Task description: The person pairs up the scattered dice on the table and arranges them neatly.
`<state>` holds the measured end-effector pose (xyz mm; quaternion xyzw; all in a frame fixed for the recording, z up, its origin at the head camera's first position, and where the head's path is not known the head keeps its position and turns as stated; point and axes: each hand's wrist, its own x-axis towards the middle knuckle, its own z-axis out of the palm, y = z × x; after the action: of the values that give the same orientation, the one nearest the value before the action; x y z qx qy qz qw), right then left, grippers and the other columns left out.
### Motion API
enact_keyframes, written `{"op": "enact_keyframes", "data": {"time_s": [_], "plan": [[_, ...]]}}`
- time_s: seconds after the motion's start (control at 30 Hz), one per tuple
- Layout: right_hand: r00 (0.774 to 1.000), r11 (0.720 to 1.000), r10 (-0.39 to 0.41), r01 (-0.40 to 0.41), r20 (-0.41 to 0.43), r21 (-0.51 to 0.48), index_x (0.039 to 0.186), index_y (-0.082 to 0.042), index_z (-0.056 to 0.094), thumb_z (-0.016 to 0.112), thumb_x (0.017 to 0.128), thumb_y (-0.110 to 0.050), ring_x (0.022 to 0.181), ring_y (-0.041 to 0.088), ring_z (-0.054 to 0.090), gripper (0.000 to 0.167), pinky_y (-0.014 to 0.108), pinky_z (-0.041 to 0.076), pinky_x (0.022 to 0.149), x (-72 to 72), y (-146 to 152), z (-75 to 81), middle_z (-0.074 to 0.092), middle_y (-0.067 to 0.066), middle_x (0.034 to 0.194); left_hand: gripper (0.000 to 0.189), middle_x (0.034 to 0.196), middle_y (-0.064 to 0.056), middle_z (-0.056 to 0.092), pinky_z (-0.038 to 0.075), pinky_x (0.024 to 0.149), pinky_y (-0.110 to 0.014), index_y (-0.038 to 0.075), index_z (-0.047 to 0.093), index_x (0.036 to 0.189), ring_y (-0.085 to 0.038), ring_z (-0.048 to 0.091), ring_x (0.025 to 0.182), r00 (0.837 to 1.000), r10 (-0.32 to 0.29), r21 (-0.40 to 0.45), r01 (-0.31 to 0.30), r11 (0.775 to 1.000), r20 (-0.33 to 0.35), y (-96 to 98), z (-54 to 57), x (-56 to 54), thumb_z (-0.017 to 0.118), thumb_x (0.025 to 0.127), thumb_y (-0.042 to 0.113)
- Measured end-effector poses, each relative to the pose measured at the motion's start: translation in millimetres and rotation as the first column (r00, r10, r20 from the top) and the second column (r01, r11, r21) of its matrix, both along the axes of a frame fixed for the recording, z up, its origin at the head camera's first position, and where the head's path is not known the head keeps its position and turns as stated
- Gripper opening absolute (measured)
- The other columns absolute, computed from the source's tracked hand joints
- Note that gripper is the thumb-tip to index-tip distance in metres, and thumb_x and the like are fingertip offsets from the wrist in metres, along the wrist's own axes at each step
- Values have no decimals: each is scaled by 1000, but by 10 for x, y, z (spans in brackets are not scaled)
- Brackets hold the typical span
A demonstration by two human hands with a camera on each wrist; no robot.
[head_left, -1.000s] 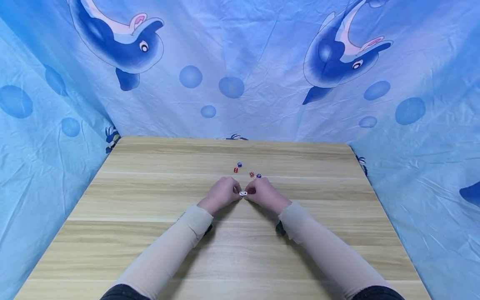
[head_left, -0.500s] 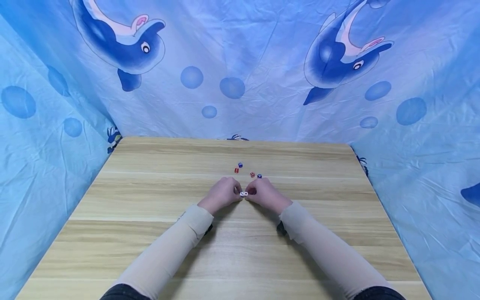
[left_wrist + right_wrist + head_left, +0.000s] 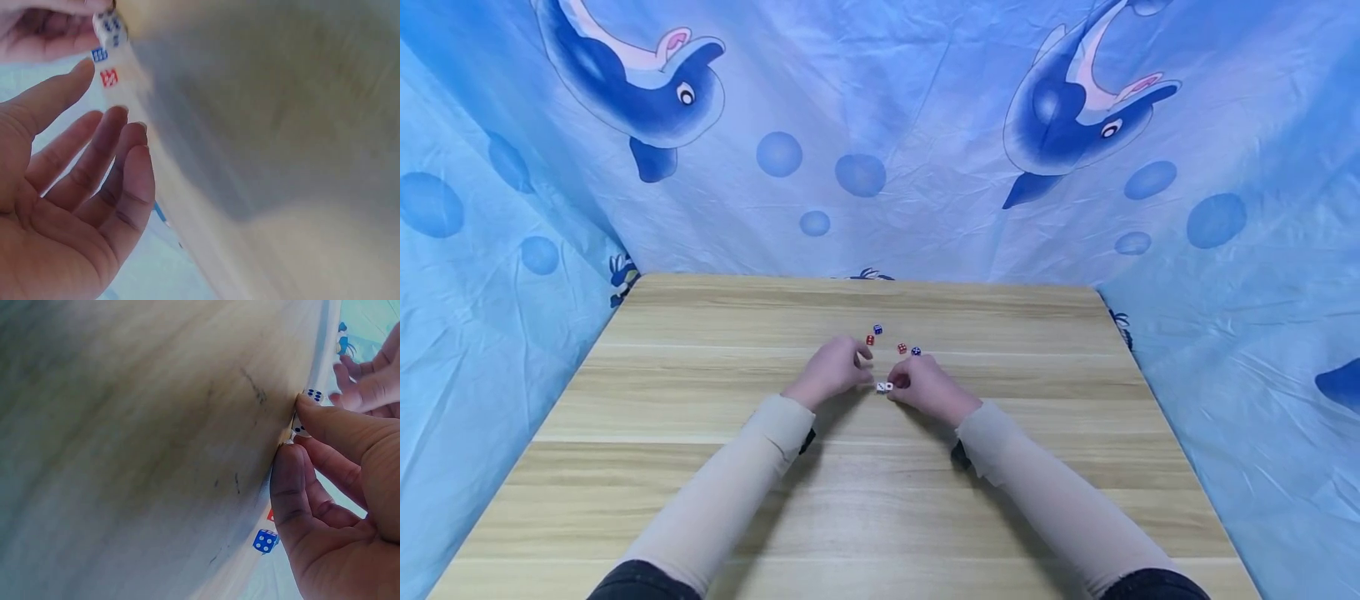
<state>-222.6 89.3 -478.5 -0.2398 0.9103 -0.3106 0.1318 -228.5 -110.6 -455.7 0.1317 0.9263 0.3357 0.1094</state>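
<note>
Two white dice stand side by side near the table's middle, the left white die [image 3: 881, 388] next to the right white die [image 3: 300, 430]. My right hand [image 3: 934, 389] pinches the right one between thumb and finger, partly covering it. My left hand [image 3: 832, 368] is a little left of the pair, touching nothing, its fingers loosely bent in the left wrist view. Beyond the hands lie a red die [image 3: 870, 340] and a blue die [image 3: 877, 330] on the left, and another red die [image 3: 902, 348] and blue die [image 3: 916, 352] on the right.
The dice lie on a wood-grain table [image 3: 700, 317]. Blue cloth [image 3: 925, 233] printed with dolphins hangs behind the table and along both sides.
My left hand has let go of the left white die and drawn back to the left, its fingers parting. My right hand stays at the right white die.
</note>
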Motion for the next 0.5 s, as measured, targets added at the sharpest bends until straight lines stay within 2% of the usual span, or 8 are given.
{"op": "enact_keyframes", "data": {"time_s": [0.13,0.27,0.5], "plan": [[1000,1000,-8,8,1,7,96,-10,75,83,86,-11,78,9,61,13,26,53,74,-3,11,1,66,-8,82,45,94,-8,67,55,69,-32,-2,66,125,-20,63,80,999,35,71,-35,997,6,-42,31,-130,83,84,8],[1000,1000,-7,7,-3,1,99,-9,75,83,85,-11,79,9,62,16,25,54,75,-8,19,-2,67,-7,84,45,101,-12,68,56,75,-34,-3,65,127,-24,64,88,998,69,125,-68,990,-4,-61,0,-264,81,86,7],[1000,1000,-10,10,-7,7,101,-8,75,84,85,-11,81,8,63,19,25,53,77,8,3,17,68,-6,86,44,122,-18,67,54,90,-39,-2,67,125,-30,65,104,994,108,124,-109,986,12,-59,-93,-441,80,83,3]]}}
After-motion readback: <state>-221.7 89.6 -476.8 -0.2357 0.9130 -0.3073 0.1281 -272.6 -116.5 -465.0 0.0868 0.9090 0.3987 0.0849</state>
